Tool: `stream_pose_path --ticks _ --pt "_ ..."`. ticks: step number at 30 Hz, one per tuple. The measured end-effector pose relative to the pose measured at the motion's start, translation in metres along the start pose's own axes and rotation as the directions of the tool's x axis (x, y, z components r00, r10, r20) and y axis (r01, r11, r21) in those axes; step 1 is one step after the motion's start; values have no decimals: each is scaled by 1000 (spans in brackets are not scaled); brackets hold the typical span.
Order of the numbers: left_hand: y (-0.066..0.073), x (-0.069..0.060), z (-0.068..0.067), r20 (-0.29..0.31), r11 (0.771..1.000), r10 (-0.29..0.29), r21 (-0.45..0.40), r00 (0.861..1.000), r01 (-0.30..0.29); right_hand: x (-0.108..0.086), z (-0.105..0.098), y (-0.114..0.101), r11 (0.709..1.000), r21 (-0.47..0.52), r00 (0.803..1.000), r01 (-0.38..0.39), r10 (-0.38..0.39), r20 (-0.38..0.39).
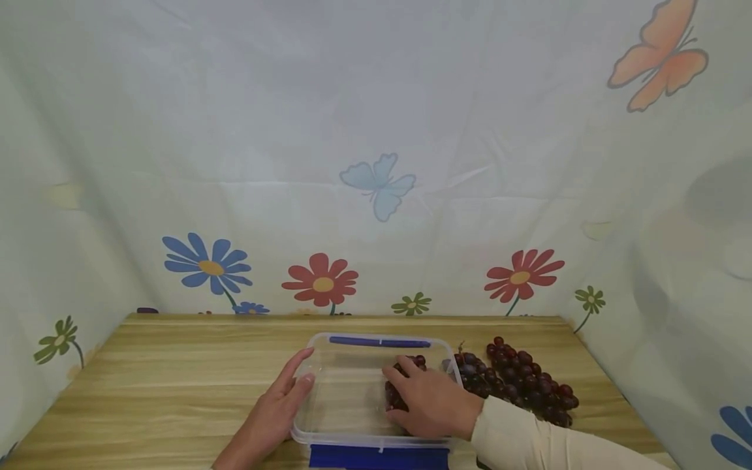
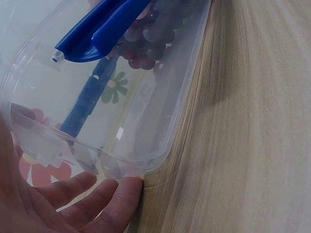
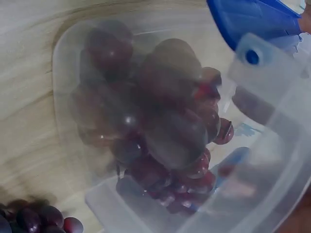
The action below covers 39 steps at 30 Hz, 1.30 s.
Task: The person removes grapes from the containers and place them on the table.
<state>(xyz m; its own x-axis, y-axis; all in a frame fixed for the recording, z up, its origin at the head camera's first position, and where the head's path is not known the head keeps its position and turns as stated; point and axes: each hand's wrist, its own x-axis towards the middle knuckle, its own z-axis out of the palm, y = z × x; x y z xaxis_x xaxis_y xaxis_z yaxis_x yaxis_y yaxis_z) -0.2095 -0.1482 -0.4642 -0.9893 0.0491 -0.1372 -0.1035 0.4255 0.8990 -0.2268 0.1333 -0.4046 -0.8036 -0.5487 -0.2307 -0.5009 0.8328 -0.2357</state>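
Note:
A clear plastic food container (image 1: 346, 438) with blue latches stands on the table without a lid on it. My right hand (image 1: 437, 401) reaches inside at its right end, fingers curled over a bunch of dark red grapes (image 1: 395, 395). That bunch shows hazily through the plastic wall in the right wrist view, grapes (image 3: 175, 136) lying against that end. At the opposite end my left hand (image 1: 267, 414) holds the container, thumb at the rim; in the left wrist view its fingers (image 2: 114, 201) touch the outside of the end wall. The front blue latch (image 2: 92, 39) is swung outward.
More dark grapes (image 1: 531, 382) lie in bunches on the wooden table (image 1: 194, 372), just right of the container. A pale cloth with flowers and butterflies (image 1: 376, 248) surrounds the table at the back and sides. A small dark purple item (image 1: 147, 311) shows at the back left edge.

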Motion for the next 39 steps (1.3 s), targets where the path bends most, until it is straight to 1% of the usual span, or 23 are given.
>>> stream_pose_path --ticks 2,4,6,7,9,12,15,18,20,23,28,30,33,36,39 --pt "0 0 0 3 1000 -3 -3 1000 3 -1 1 -1 1000 -4 998 -23 23 -64" --pt "0 0 0 4 1000 -4 -10 1000 4 -1 2 -2 998 -7 989 -59 58 -134" --pt "0 -1 0 2 1000 -3 -8 1000 3 0 3 -3 994 -13 979 -106 102 -175" --pt "0 -1 0 0 1000 -1 -5 1000 1 0 4 -3 992 -7 976 -123 120 -182" --pt "0 -1 0 -3 1000 2 -1 1000 -2 2 5 -3 989 -19 977 -149 144 -158" --pt "-1 -1 1 -3 1000 5 10 1000 -5 5 7 -2 986 -26 985 -163 161 -68" --pt "-1 -1 1 -1 1000 5 17 1000 -5 7 7 0 991 -21 991 -134 134 6" --pt "-1 0 0 -3 1000 3 29 1000 -3 9 9 1 997 -6 996 -77 77 34" --pt "-1 0 0 -4 1000 0 23 1000 0 10 10 1 999 4 998 -37 37 41" --pt "-1 0 0 -3 1000 1 11 1000 -1 11 13 0 1000 5 999 2 -3 37" --pt "-1 0 0 -5 1000 13 11 1000 -13 14 17 0 997 -59 999 42 -41 18" --pt "0 0 0 -7 1000 16 11 1000 -16 15 18 0 992 -109 998 70 -71 0" --pt "0 -1 0 -6 1000 19 2 1000 -19 16 20 0 975 -191 992 114 -122 -34" --pt "1 -1 0 -10 1000 26 12 1000 -26 16 20 0 950 -267 980 163 -187 -67" --pt "1 -2 -1 -11 999 31 27 999 -30 17 21 0 930 -310 968 198 -235 -87"
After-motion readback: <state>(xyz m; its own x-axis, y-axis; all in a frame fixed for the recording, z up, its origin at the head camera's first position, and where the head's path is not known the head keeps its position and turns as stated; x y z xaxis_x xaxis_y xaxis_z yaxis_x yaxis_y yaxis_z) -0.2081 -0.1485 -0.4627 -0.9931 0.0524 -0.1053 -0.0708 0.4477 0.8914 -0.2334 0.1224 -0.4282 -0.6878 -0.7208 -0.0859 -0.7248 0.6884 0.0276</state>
